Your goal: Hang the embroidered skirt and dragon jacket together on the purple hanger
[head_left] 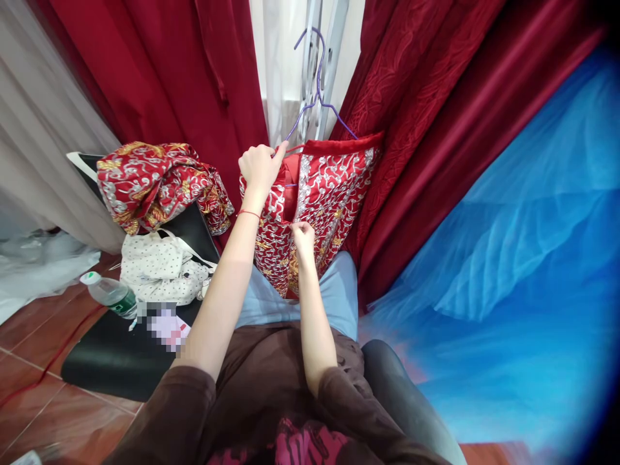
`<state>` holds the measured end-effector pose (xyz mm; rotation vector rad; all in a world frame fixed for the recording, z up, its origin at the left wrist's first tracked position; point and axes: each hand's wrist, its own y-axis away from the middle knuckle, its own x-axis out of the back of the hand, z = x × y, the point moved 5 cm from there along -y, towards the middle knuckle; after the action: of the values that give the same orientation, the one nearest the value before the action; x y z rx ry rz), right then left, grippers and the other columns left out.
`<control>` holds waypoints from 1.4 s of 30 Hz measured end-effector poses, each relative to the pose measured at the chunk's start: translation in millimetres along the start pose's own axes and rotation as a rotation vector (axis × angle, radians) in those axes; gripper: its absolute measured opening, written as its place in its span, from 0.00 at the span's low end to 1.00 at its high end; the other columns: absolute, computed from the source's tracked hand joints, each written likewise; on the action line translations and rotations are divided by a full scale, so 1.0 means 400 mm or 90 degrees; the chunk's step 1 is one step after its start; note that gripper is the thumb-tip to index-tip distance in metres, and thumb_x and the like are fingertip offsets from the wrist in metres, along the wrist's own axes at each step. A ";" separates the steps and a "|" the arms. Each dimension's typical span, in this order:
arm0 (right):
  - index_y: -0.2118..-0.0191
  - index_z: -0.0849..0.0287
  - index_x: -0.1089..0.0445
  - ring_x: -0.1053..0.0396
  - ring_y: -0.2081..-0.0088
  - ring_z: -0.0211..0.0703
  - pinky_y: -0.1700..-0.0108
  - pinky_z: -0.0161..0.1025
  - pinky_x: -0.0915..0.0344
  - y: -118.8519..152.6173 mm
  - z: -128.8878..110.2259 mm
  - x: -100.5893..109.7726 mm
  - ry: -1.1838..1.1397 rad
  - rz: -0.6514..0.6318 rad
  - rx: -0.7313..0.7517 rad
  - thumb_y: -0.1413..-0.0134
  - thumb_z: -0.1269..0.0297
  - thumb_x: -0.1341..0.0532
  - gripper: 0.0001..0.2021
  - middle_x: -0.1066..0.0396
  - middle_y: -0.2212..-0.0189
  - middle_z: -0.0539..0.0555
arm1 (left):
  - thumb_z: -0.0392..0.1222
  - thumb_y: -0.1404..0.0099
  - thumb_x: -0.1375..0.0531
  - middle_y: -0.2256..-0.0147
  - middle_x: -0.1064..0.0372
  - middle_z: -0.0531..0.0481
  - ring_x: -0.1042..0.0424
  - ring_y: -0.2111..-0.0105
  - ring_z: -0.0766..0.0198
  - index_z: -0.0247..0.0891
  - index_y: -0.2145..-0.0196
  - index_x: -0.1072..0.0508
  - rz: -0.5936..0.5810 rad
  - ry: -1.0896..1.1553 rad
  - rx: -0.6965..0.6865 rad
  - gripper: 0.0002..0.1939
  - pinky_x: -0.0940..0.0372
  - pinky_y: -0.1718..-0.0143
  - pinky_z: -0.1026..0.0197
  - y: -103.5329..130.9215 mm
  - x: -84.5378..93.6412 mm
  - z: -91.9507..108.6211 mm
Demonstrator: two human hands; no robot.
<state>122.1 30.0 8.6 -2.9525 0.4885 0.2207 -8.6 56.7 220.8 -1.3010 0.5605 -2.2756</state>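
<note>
A red skirt [334,177] with silver and gold embroidery hangs over my lap from a purple wire hanger [320,71]. At its upper left, my left hand [261,169] is closed on the waistband beside the hanger's arm. Lower down, my right hand [303,237] pinches the edge of the skirt's opening between thumb and fingers. The red lining shows through the gap between the two edges. Part of the skirt's left side is hidden behind my left hand and forearm.
On a black chair [111,355] to the left lie a folded red embroidered garment [155,181], a dotted white bag [155,265] and a water bottle [110,294]. Dark red curtains [194,64] hang behind. Blue tulle [523,290] spreads at the right.
</note>
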 end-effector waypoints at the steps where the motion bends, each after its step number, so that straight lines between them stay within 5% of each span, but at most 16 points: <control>1: 0.75 0.56 0.35 0.38 0.73 0.37 0.66 0.35 0.38 0.002 -0.003 0.001 -0.016 0.014 -0.012 0.55 0.64 0.38 0.05 0.35 0.80 0.44 | 0.66 0.28 0.60 0.61 0.24 0.33 0.30 0.49 0.45 0.37 0.63 0.23 -0.001 0.000 0.001 0.36 0.40 0.52 0.53 0.001 0.001 0.001; 12: 0.80 0.58 0.32 0.30 0.71 0.35 0.57 0.37 0.28 0.030 -0.012 -0.024 -0.261 0.039 -0.110 0.60 0.72 0.34 0.06 0.28 0.79 0.47 | 0.66 0.27 0.58 0.65 0.25 0.35 0.29 0.50 0.47 0.38 0.66 0.24 0.032 0.013 -0.013 0.33 0.38 0.53 0.54 0.005 0.001 0.004; 17: 0.80 0.59 0.30 0.27 0.70 0.36 0.55 0.38 0.27 0.037 -0.020 -0.019 -0.289 -0.020 -0.115 0.59 0.73 0.35 0.06 0.26 0.79 0.48 | 0.61 0.26 0.55 0.57 0.25 0.37 0.30 0.46 0.49 0.39 0.58 0.25 0.044 0.081 -0.050 0.27 0.40 0.45 0.52 0.003 0.017 -0.016; 20: 0.78 0.60 0.27 0.27 0.71 0.36 0.59 0.36 0.29 0.043 -0.023 -0.022 -0.236 -0.047 -0.140 0.57 0.71 0.35 0.03 0.25 0.78 0.49 | 0.53 0.24 0.55 0.49 0.29 0.39 0.35 0.41 0.54 0.42 0.50 0.29 0.191 0.130 -0.037 0.20 0.41 0.41 0.53 0.103 0.009 -0.079; 22: 0.76 0.60 0.25 0.29 0.71 0.36 0.62 0.34 0.31 0.046 -0.027 -0.027 -0.180 -0.054 -0.134 0.57 0.70 0.35 0.02 0.25 0.77 0.49 | 0.45 0.23 0.56 0.47 0.32 0.39 0.34 0.41 0.56 0.41 0.49 0.32 0.266 0.136 0.028 0.17 0.39 0.41 0.53 0.219 -0.041 -0.144; 24: 0.76 0.60 0.25 0.30 0.71 0.36 0.62 0.34 0.33 0.049 -0.033 -0.031 -0.136 -0.053 -0.107 0.58 0.69 0.35 0.02 0.25 0.77 0.49 | 0.39 0.26 0.53 0.52 0.31 0.39 0.30 0.48 0.56 0.40 0.54 0.33 0.218 0.145 0.058 0.11 0.36 0.44 0.53 0.332 -0.130 -0.195; 26: 0.76 0.60 0.25 0.31 0.70 0.37 0.61 0.35 0.33 0.050 -0.038 -0.033 -0.119 -0.051 -0.081 0.58 0.68 0.34 0.02 0.25 0.76 0.49 | 0.39 0.32 0.43 0.54 0.31 0.39 0.29 0.51 0.55 0.40 0.57 0.35 0.092 0.160 0.031 0.07 0.33 0.49 0.56 0.408 -0.228 -0.217; 29: 0.77 0.60 0.26 0.31 0.70 0.37 0.61 0.35 0.33 0.049 -0.042 -0.032 -0.112 -0.054 -0.058 0.59 0.68 0.34 0.02 0.25 0.76 0.49 | 0.42 0.33 0.40 0.54 0.30 0.39 0.28 0.52 0.52 0.40 0.58 0.35 0.005 0.119 0.034 0.09 0.32 0.53 0.55 0.431 -0.309 -0.224; 31: 0.77 0.60 0.25 0.34 0.74 0.35 0.67 0.34 0.36 0.050 -0.041 -0.035 -0.114 -0.060 -0.066 0.59 0.68 0.34 0.02 0.26 0.79 0.48 | 0.40 0.30 0.45 0.55 0.29 0.39 0.28 0.51 0.51 0.41 0.60 0.35 -0.027 0.078 0.024 0.02 0.33 0.53 0.54 0.404 -0.328 -0.215; 34: 0.76 0.60 0.27 0.43 0.81 0.32 0.75 0.32 0.43 0.058 -0.038 -0.056 -0.149 -0.071 -0.107 0.56 0.65 0.34 0.05 0.35 0.86 0.44 | 0.35 0.27 0.51 0.53 0.28 0.40 0.27 0.50 0.52 0.40 0.59 0.34 -0.066 0.052 -0.003 0.07 0.33 0.53 0.56 0.374 -0.336 -0.200; 42: 0.74 0.58 0.30 0.42 0.82 0.32 0.76 0.32 0.40 0.051 -0.097 -0.119 -0.255 -0.034 -0.069 0.52 0.62 0.33 0.07 0.37 0.85 0.43 | 0.36 0.26 0.51 0.49 0.29 0.39 0.29 0.47 0.53 0.40 0.51 0.31 -0.069 0.058 -0.015 0.12 0.32 0.50 0.57 0.412 -0.329 -0.202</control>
<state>75.4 19.3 52.2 -2.9032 0.3507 0.8327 10.5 7.6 1.1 -1.2713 0.5618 -2.4336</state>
